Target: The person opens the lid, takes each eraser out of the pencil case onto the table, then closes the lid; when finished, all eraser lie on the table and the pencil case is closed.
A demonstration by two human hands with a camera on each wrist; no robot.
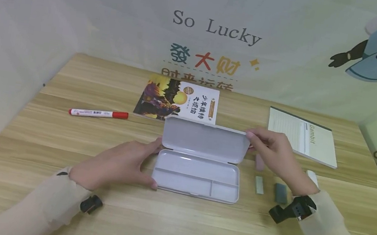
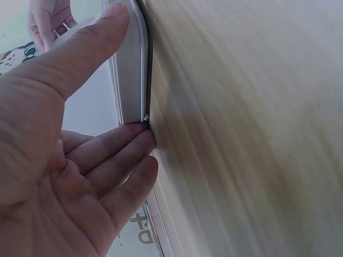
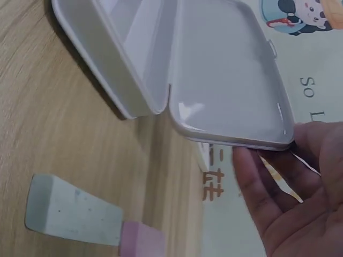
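A white pencil case (image 1: 186,165) lies on the table with its lid (image 1: 205,140) raised, showing several bare compartments. My left hand (image 1: 114,163) holds the case at its left end, thumb by the front corner and fingers toward the hinge. The left wrist view shows that thumb on the rim of the case (image 2: 131,80). With thumb and fingers, my right hand (image 1: 273,148) pinches the upper right corner of the lid. In the right wrist view its fingers (image 3: 249,171) are against the lid's edge. Right of the case lie a pale green eraser (image 1: 259,185) and a pink eraser (image 1: 259,162).
A blue-grey block (image 1: 280,193) and a white object (image 1: 312,176) lie beside my right wrist. Behind the case is a picture-covered book (image 1: 180,100); a notebook (image 1: 302,136) lies at back right. A red-capped marker (image 1: 97,113) lies at left. A printed cloth (image 1: 125,26) hangs behind.
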